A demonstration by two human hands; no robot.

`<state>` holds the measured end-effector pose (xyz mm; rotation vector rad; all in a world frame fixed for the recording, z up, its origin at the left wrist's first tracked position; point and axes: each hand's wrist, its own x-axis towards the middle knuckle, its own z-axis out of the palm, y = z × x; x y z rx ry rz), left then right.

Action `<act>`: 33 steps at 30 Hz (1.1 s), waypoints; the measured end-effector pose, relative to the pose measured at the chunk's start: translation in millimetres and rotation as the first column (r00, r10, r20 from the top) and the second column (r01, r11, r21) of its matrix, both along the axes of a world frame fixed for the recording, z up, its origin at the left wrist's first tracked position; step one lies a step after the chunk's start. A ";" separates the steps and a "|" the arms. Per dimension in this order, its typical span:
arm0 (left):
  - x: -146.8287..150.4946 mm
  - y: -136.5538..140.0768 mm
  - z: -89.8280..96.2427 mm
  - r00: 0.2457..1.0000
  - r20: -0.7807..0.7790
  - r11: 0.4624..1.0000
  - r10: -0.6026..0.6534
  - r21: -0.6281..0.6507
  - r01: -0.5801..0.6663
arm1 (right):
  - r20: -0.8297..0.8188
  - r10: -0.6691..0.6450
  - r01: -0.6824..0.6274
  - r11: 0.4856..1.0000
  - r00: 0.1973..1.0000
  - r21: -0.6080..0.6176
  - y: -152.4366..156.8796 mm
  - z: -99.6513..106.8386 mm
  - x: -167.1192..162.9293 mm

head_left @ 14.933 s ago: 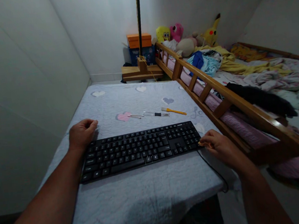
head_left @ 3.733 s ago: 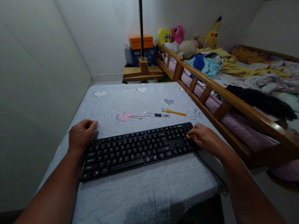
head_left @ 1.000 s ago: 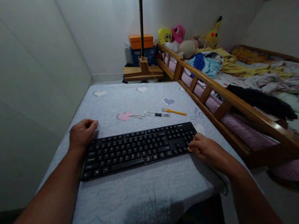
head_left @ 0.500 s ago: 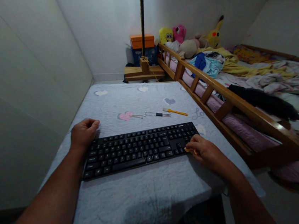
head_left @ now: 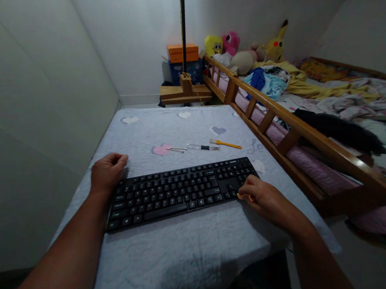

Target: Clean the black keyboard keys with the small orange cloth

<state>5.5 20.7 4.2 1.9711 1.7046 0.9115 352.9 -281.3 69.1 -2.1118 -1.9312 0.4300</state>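
A black keyboard [head_left: 180, 194] lies at a slight slant on the cloth-covered table. At its upper left corner rests my left hand [head_left: 108, 172], fingers curled closed, with nothing visible in them. My right hand [head_left: 258, 195] is over the lower right corner, by the arrow keys and number pad. Its fingers pinch a small yellowish cloth-like piece [head_left: 241, 196], mostly hidden under them. Beyond the keyboard lie white cotton swabs [head_left: 176, 149], a metal tool with a black grip [head_left: 205, 148] and a brush with a yellow handle [head_left: 227, 144].
A pale blue cloth with hearts [head_left: 156, 125] covers the table. Along the right runs a wooden bed rail [head_left: 286, 116], with bedding and plush toys [head_left: 274, 48] behind it. At the back stand a wooden stand [head_left: 177, 93] with a dark pole and an orange box [head_left: 182, 52].
My right hand has shifted slightly left and down at the keyboard's lower right corner, still pinching the yellowish piece. My left hand stays in place.
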 end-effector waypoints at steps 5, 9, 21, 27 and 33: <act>-1.4 1.2 -1.9 1.000 0.005 1.000 0.002 -0.004 -0.002 | -0.012 -0.001 0.002 0.997 1.000 0.076 8.8 -3.3 -1.1; -0.1 -0.9 0.6 1.000 0.014 1.000 0.006 0.003 -0.006 | 0.003 -0.024 0.023 0.990 1.000 0.136 21.5 -16.5 -4.6; 0.2 -0.9 0.4 1.000 0.009 1.000 -0.003 0.002 0.003 | 0.053 -0.009 0.005 0.998 0.999 0.067 13.9 -9.9 -13.0; 1.0 -2.3 3.2 1.000 0.000 1.000 0.002 0.014 -0.002 | 0.056 0.006 -0.009 0.998 0.998 0.067 9.1 -8.6 -14.8; 1.0 -2.2 3.0 1.000 -0.002 1.000 -0.007 0.009 0.007 | 0.000 0.022 -0.022 1.000 1.000 0.018 2.6 -0.8 -13.8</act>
